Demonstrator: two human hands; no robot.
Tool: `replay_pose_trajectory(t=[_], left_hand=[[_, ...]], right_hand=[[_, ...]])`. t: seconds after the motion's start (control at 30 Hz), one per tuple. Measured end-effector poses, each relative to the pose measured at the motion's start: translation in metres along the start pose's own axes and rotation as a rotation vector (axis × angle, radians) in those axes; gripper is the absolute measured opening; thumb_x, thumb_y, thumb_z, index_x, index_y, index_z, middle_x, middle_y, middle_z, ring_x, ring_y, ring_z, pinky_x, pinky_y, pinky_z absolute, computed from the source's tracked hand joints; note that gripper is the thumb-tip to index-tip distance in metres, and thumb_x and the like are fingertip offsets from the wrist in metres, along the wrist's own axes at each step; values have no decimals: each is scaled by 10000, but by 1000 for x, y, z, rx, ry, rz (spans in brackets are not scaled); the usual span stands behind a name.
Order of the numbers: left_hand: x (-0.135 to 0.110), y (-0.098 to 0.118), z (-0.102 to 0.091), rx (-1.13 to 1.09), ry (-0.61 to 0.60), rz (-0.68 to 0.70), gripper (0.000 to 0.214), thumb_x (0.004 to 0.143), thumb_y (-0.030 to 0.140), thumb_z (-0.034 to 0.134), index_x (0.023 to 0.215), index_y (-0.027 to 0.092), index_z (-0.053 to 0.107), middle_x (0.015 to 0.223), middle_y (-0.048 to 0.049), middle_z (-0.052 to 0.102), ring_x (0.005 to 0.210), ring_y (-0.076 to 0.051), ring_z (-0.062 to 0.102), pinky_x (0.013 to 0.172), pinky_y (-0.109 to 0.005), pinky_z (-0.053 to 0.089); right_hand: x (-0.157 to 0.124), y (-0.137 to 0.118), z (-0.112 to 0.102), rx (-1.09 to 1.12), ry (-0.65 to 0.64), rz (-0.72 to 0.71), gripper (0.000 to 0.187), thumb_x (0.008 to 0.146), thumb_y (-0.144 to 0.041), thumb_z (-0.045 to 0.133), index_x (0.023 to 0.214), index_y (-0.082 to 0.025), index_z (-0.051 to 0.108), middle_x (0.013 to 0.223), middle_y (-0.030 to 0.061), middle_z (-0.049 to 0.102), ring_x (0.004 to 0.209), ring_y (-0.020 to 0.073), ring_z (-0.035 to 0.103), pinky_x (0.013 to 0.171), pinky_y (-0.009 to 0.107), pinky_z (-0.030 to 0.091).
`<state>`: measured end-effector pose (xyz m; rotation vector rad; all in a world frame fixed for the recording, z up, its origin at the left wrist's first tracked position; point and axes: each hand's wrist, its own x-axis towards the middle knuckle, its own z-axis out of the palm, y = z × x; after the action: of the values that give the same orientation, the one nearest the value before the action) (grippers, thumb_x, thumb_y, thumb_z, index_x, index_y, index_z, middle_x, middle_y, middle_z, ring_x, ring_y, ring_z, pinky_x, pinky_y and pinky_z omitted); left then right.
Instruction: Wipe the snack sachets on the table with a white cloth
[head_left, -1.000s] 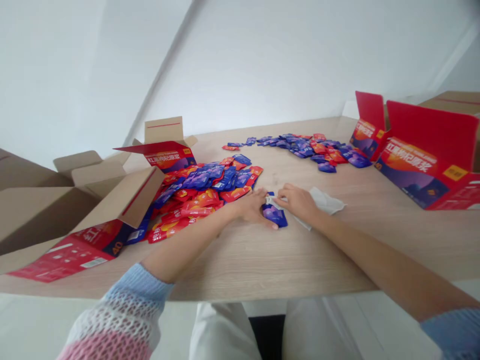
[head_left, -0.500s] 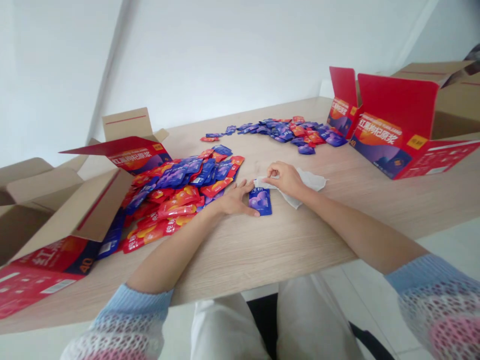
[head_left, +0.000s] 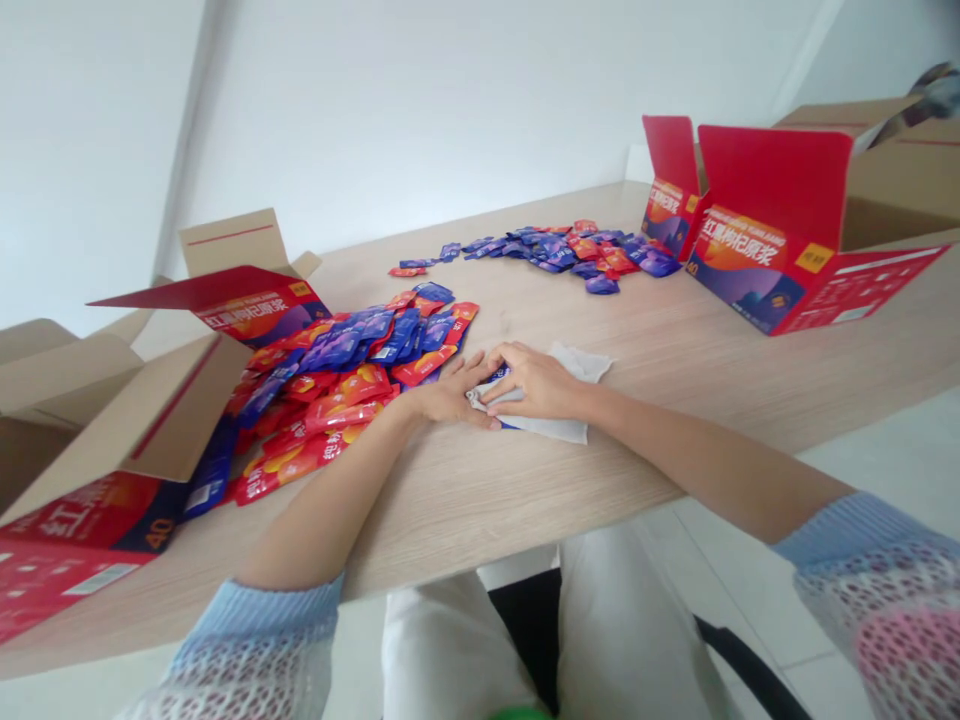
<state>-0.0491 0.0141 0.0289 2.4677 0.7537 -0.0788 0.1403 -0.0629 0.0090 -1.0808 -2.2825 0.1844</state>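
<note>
A blue pouch (head_left: 498, 373) lies flat on the table, mostly covered by a white wipe (head_left: 589, 365) and by my hands. My left hand (head_left: 448, 394) rests with its fingers spread at the pouch's left side, thumb along the near edge. Over the pouch, my right hand (head_left: 544, 385) presses the wipe down with bent fingers, close against the left hand. The rest of the wipe trails flat to the right under the palm. Just left of my left hand is a heap of red and blue pouches (head_left: 360, 385).
An open red carton (head_left: 120, 510) stands at the left, with pouches beside its flaps. Farther back lies a second pile of pouches (head_left: 555, 250). Another open red carton (head_left: 757, 260) stands at the right. The table's front edge (head_left: 517, 555) runs just before my lap.
My right hand has moved left and slightly down, bringing the wipe over the pouch. The left hand remains beside the pouch. The view has shifted slightly.
</note>
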Motion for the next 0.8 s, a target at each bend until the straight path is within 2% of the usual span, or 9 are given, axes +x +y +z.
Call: replay_pose_trajectory(t=[0.07,0.17,0.23,0.37,0.5,0.6,0.7,0.8], left_hand=[[3,-1,-4,15,-45,3,1117,568,618,735,1480,257,200,1556,-72,53,1406,-331,-57,1125,-510,25],[7,-3,-9,-19,-67,12,1163,518,580,777,1479,272,199,1554,-75,56,1404,-337,-38,1126,-505,58],[9,-4,-9,-60,-51,-22,1202,493,541,800,1484,270,175,1553,-79,40,1404,-341,-23,1127,-501,80],[10,-4,-2,-171,32,-61,1306,480,429,826,1498,255,27,1554,-99,20,1408,-338,15,1127,-499,108],[10,1,6,-298,87,12,1326,542,357,792,1472,261,-149,1553,-117,19,1415,-303,54,1119,-489,143],[5,4,7,-377,68,122,1299,604,327,752,1436,266,-244,1548,-119,85,1416,-254,99,1116,-457,159],[-1,0,4,-338,58,184,1219,650,331,730,1464,248,-174,1524,-128,202,1414,-238,125,1122,-455,123],[-1,-7,3,-255,105,169,1191,643,380,746,1489,204,-74,1494,-148,281,1417,-252,109,1126,-473,70]], right_hand=[[3,7,-6,-52,-48,43,257,776,-457,663,956,-288,731,1155,50,500,1061,215,462,896,344,420],[7,13,-14,-133,-93,135,337,790,-485,638,1066,-300,693,1206,55,469,1081,237,427,904,365,410],[6,17,-15,-193,-93,184,394,798,-515,614,1133,-313,662,1258,62,429,1106,263,394,904,390,397],[-5,30,-17,-331,-50,306,457,842,-561,520,1239,-344,590,1342,84,335,1144,329,330,895,466,360],[-11,45,-17,-399,-14,463,448,870,-521,498,1269,-325,555,1243,124,406,1090,321,393,845,442,375],[-7,51,-16,-402,33,635,405,871,-406,548,1233,-225,551,1135,142,486,987,276,494,787,381,402],[-2,55,-17,-385,131,755,372,840,-329,598,1162,-159,521,1064,132,555,924,252,549,751,344,415],[0,57,-24,-335,224,711,385,833,-363,598,1152,-182,485,994,87,604,881,238,573,731,328,422]])
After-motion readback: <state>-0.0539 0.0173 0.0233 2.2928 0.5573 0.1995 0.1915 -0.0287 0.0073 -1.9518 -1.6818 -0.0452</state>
